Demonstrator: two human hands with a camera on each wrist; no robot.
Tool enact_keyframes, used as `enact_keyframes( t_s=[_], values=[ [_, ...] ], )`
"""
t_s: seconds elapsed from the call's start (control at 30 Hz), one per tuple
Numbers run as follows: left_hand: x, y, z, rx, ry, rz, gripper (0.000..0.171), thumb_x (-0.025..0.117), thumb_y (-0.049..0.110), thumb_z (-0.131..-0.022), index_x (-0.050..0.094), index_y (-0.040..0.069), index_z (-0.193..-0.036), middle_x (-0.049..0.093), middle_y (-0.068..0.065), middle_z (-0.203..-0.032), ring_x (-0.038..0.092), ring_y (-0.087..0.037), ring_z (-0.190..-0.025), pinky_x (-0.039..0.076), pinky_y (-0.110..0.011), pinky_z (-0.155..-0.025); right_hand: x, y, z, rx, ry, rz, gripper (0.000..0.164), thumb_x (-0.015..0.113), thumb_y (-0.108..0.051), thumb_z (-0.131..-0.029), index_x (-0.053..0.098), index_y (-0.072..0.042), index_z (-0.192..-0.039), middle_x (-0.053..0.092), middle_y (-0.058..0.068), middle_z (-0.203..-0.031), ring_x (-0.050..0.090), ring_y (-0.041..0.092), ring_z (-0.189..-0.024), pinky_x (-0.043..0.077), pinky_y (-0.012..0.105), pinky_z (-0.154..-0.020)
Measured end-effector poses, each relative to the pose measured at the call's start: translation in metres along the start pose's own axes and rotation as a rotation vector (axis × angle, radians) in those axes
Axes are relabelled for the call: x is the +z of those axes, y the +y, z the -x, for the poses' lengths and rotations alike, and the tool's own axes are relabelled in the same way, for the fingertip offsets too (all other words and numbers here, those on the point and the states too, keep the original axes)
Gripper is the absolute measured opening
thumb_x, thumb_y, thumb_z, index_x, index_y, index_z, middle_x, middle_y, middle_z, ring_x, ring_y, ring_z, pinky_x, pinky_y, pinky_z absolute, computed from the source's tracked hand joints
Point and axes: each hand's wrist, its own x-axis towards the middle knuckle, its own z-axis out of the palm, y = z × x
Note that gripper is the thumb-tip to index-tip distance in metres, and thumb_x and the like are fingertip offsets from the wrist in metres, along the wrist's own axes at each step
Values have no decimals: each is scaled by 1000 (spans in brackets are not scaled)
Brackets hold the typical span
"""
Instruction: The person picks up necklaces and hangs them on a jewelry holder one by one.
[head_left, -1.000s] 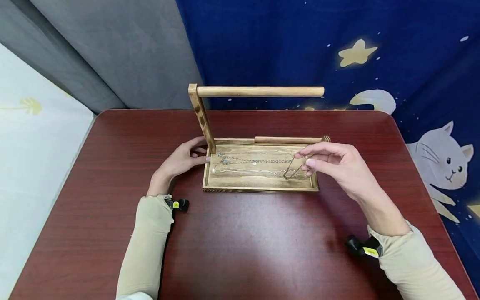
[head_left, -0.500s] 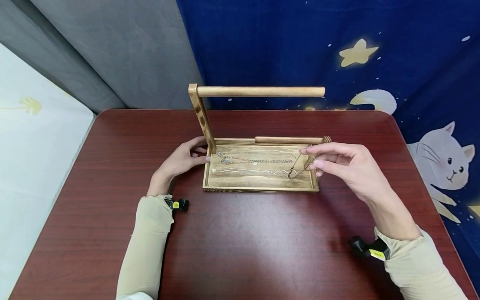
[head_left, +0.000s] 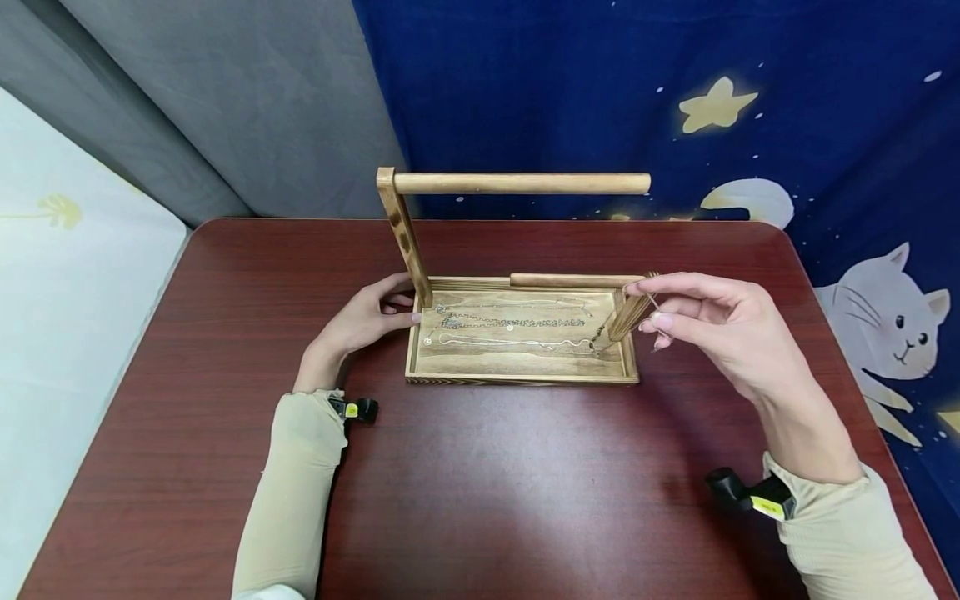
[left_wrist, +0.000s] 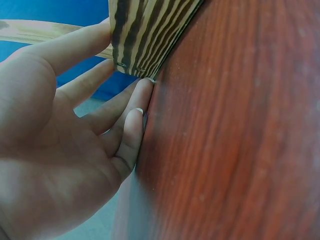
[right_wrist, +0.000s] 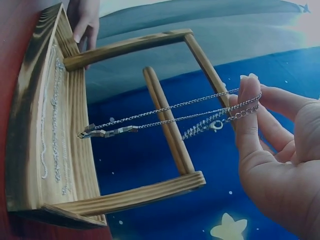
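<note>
A wooden jewelry stand (head_left: pixel 480 365) has a shallow tray base and two T-less posts, each bearing a sideways bar. Between thumb and index finger my right hand (head_left: pixel 723 321) pinches a silver jewelry chain (right_wrist: pixel 112 131) by its clasp end. That chain hangs as a loop, its small block beads at the bottom over the tray's right end; a lobster clasp (right_wrist: pixel 216 124) dangles by the fingers. My left hand (head_left: pixel 363 312) rests at the stand's left end, thumb on the tray's side wall, mostly straight fingers (left_wrist: pixel 87 82) touching the striped wood.
Several thin chains (head_left: pixel 513 322) lie lengthwise in the tray. The tall left post carries an upper bar (head_left: pixel 521 183); a lower bar (head_left: pixel 577 279) comes off the right post (head_left: pixel 628 317). Dark blue and grey curtains hang behind the red-brown table (head_left: pixel 487 500).
My right hand has moved to the right with the chain, from over the tray to just right of it. My left hand and the stand have stayed put.
</note>
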Motion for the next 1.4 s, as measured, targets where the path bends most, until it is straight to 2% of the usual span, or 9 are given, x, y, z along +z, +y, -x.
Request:
enact_keyframes(
  t_s=[0.2, 0.37, 0.53, 0.73, 0.9, 1.17, 1.4],
  values=[
    [0, -1, 0, -3, 3, -8, 69, 74, 13, -91, 40, 8, -151, 50, -12, -144, 55, -29, -119, 47, -26, -88, -6, -1, 2, -19, 25, -43, 42, 54, 29, -85, 55, 19, -126, 66, 19, -124, 72, 24, -86, 58, 32, -62],
    [0, -1, 0, -2, 3, -23, 69, 74, 13, -91, 41, 8, -151, 51, -12, -143, 56, -29, -119, 46, -27, -88, -9, -3, 3, -33, 60, -45, 41, 54, 29, -85, 54, 20, -125, 66, 20, -122, 71, 23, -83, 58, 28, -63],
    [0, -1, 1, 2, -3, -17, 71, 74, 14, -91, 39, 8, -152, 50, -12, -145, 56, -30, -120, 46, -26, -88, -11, -7, 4, -31, 109, 19, 40, 55, 28, -85, 54, 21, -125, 66, 20, -120, 69, 20, -80, 57, 28, -62],
    [-1, 0, 1, 6, -4, -15, 71, 74, 14, -91, 39, 8, -152, 49, -13, -145, 55, -30, -120, 47, -24, -87, -18, -7, 3, -77, 94, -65, 41, 51, 32, -84, 55, 22, -124, 67, 22, -120, 69, 21, -81, 58, 30, -63],
    [0, 1, 1, 9, -3, -26, 69, 74, 14, -91, 40, 8, -151, 49, -12, -145, 56, -30, -120, 46, -28, -89, -21, -10, 3, -77, 125, -61, 38, 52, 30, -85, 57, 21, -122, 67, 22, -118, 69, 21, -83, 57, 26, -67],
    [0, 0, 0, 3, -2, -29, 69, 74, 15, -91, 40, 10, -152, 50, -11, -145, 55, -29, -120, 46, -36, -92, -26, -14, 3, -96, 170, -49, 40, 52, 30, -85, 52, 25, -124, 66, 24, -117, 67, 22, -87, 57, 26, -69],
    [-1, 0, 0, 3, -4, -8, 69, 73, 14, -92, 40, 9, -151, 50, -13, -144, 55, -30, -120, 45, -40, -94, -31, -17, -2, -78, 205, -40, 40, 54, 29, -85, 55, 22, -124, 67, 22, -117, 67, 22, -93, 56, 23, -74]
  ],
)
